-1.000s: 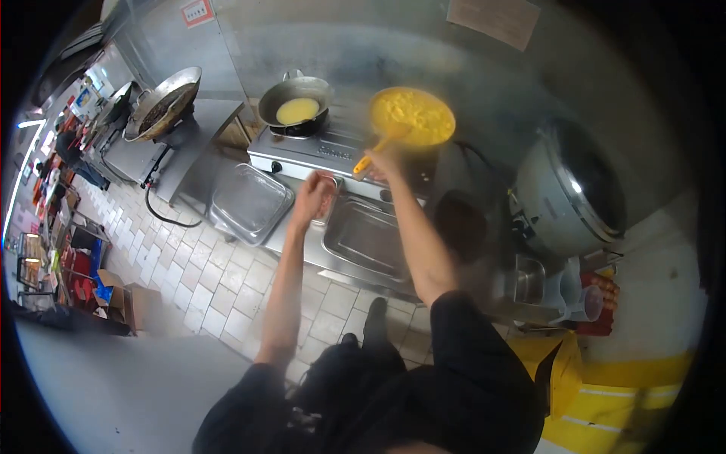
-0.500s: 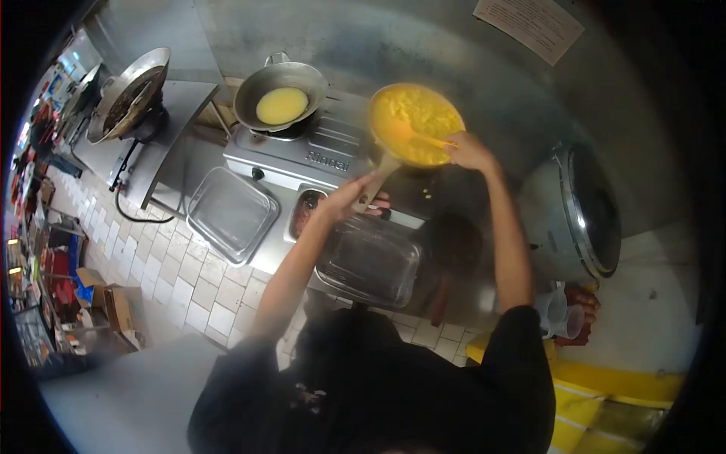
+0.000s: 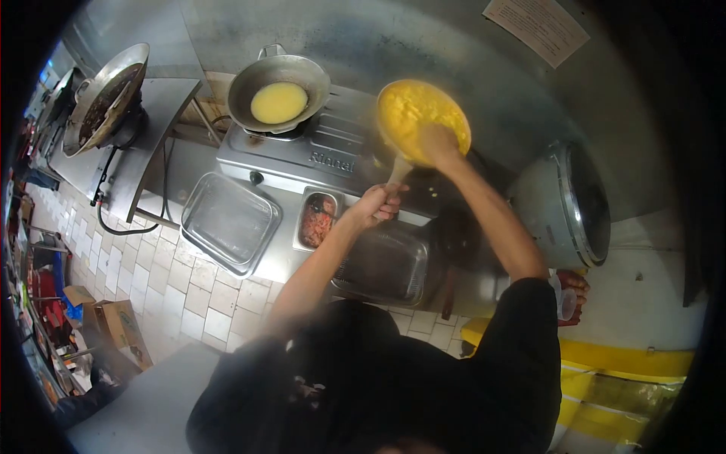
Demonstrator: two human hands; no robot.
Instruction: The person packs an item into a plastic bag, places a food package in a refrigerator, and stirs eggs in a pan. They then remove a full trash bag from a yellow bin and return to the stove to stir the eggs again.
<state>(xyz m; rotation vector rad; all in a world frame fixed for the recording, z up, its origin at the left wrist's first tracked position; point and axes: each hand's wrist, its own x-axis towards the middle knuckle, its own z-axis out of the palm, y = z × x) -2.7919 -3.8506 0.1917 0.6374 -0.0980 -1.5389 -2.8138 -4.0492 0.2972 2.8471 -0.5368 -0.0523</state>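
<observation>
My left hand (image 3: 380, 204) is closed round the pale handle (image 3: 400, 168) of a frying pan, which is tilted above the right side of the stove (image 3: 276, 157). Yellow scrambled egg (image 3: 408, 110) covers much of the pan's inside. Over the pan's lower right part, my right hand (image 3: 439, 144) is closed on a yellow-orange spatula; the hand and the egg hide most of that tool. On the left burner sits a metal wok (image 3: 318, 83) with a round pool of pale yellow liquid (image 3: 279, 103) in it.
A clear tray (image 3: 227, 219) and a small metal container (image 3: 298, 236) of reddish chopped food stand before the stove. Another clear tray (image 3: 382, 265) lies nearer me. At right is a large lidded pot (image 3: 544, 197); at far left, a wok (image 3: 125, 64) on a side counter.
My right hand has moved left and inward over the pan, covering the spatula. My left hand has shifted right and turned with the handle, and the view has moved slightly.
</observation>
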